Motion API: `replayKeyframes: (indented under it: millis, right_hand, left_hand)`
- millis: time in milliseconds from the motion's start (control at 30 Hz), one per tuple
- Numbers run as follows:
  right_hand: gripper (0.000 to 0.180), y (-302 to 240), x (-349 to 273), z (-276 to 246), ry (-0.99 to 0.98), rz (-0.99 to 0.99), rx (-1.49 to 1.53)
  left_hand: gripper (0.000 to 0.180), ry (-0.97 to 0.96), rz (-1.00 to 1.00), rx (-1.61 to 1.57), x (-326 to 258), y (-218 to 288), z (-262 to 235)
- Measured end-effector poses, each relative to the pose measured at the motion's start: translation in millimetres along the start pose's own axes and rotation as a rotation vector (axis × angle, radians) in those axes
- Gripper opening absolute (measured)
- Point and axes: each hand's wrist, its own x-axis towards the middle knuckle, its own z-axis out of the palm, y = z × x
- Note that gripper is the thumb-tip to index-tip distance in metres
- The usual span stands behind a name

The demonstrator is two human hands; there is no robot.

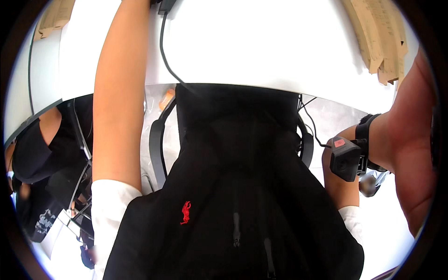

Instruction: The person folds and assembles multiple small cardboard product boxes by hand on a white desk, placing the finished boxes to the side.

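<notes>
My left forearm reaches straight forward over the white table. Its hand lies beyond the top edge of the head view, so its fingers are hidden. Near that wrist is a black device with a black cable running down from it. My right hand is raised close at the right rim, with the palm side partly showing. Its fingers run out of the picture, and whether it holds anything is hidden. A black strap round the right wrist bears a small black boxy camera with a pinkish-red sticker.
Cardboard pieces stand at the table's far right, and more cardboard shows at the far left. Below the table edge are black chair armrests. An orange object is on the floor. At left sits another person in black.
</notes>
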Motion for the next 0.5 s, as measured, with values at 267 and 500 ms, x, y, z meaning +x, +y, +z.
replayKeyframes:
  millis: [267, 500]
  right_hand:
    - [0.040, -5.6, -6.5, 2.2, 0.010, -0.006, 0.018]
    - [0.042, 23.4, -20.2, -5.2, 0.079, 0.028, 0.046]
  left_hand:
    - [0.059, -0.027, -0.047, 0.028, -7.2, 8.0, -23.6]
    - [0.052, 0.011, 0.024, 0.007, -5.8, 9.2, -1.5]
